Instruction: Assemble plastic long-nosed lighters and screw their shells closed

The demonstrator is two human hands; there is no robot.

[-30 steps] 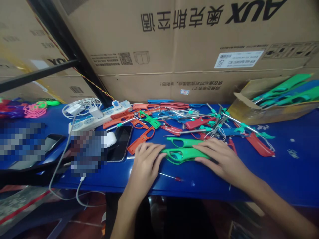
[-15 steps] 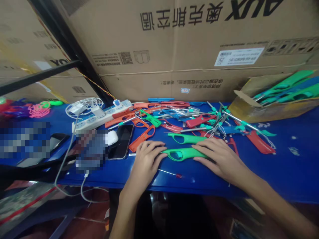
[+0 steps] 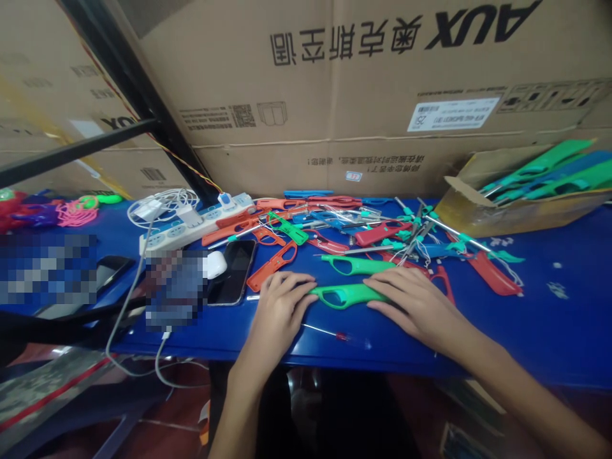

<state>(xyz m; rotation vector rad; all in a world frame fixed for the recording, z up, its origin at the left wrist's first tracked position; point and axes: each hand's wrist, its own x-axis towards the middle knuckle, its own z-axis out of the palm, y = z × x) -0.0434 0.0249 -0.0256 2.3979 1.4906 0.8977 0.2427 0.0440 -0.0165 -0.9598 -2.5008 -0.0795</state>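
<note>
A green plastic lighter shell [image 3: 347,295] lies flat near the front edge of the blue table [image 3: 549,331]. My left hand [image 3: 280,306] rests on the table with its fingers stretched out, their tips touching the shell's left end. My right hand [image 3: 415,303] lies flat, fingers spread, over the shell's right end and hides it. Just behind sits a second green shell [image 3: 356,263]. A thin metal pin with a red tip [image 3: 329,333] lies in front of my hands.
Behind lies a heap of orange, red, blue and green shells and metal tubes [image 3: 382,233]. A cardboard box of finished green lighters [image 3: 521,191] stands at the right. Left are a black phone [image 3: 234,271], a white power strip [image 3: 191,226] and cables. Big cartons [image 3: 382,95] wall the back.
Both hands stay on the green shell and have hardly moved. The view has shifted slightly.
</note>
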